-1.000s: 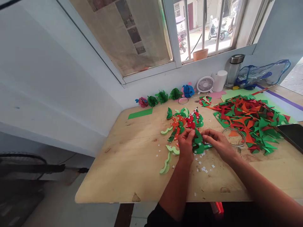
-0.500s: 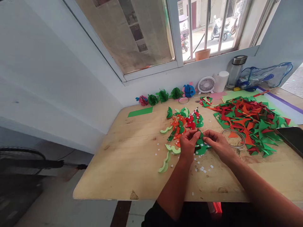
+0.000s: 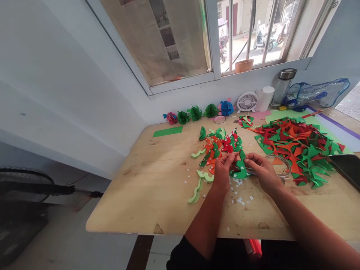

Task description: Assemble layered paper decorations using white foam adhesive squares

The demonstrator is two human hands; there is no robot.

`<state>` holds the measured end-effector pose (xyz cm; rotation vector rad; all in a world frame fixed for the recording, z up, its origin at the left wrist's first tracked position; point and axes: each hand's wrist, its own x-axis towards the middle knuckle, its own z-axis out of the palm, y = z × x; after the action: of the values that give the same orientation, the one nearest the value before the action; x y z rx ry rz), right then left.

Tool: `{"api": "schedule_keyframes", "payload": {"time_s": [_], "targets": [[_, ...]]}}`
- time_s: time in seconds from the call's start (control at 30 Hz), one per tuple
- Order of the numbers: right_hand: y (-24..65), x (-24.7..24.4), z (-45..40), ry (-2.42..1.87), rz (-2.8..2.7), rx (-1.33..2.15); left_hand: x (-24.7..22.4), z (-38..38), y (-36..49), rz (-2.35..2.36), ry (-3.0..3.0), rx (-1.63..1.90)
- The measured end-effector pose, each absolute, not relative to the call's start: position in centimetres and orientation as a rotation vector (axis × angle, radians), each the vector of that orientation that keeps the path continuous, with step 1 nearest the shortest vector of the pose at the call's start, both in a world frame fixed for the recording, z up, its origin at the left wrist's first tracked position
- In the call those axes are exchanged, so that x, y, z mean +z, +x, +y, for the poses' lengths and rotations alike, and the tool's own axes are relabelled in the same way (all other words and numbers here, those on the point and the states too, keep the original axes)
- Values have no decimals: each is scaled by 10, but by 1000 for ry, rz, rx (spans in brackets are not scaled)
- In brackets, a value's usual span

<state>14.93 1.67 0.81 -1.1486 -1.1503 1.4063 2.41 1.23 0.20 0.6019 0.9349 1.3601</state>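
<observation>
Low over the table, my left hand (image 3: 223,171) and my right hand (image 3: 262,170) face each other around a green paper piece (image 3: 241,167). The right thumb and fingers pinch its upper right side. My left fingers are pinched together at its upper left; their exact hold is partly hidden. A thin grey object, too hidden to name, shows beneath my right fingers. Beyond my left hand lie orange paper pieces (image 3: 208,143) and red paper pieces (image 3: 226,145) with small white squares on them. Tiny white paper squares (image 3: 239,200) are scattered nearer me.
A large heap of red, orange and green scraps (image 3: 298,144) spreads at right, beside a metal ring (image 3: 289,170) and a phone (image 3: 344,168). Along the wall stand folded paper figures (image 3: 194,112), a small fan (image 3: 247,102) and a bottle (image 3: 281,90). Pale green wavy strips (image 3: 194,193) lie left.
My hands have drawn slightly apart, and more of the green paper piece shows between them. The view has shifted a little.
</observation>
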Motion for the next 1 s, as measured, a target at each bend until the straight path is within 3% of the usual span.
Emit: {"api": "schedule_keyframes", "payload": {"time_s": [0.23, 0.5, 1.0], "targets": [[152, 10, 18, -1181, -1038, 1303, 4, 9, 25, 950, 715, 1331], [150, 8, 17, -1109, -1149, 1465, 0, 11, 25, 982, 715, 1492], [150, 6, 18, -1098, -1143, 1490, -2, 10, 23, 945, 817, 1468]]}}
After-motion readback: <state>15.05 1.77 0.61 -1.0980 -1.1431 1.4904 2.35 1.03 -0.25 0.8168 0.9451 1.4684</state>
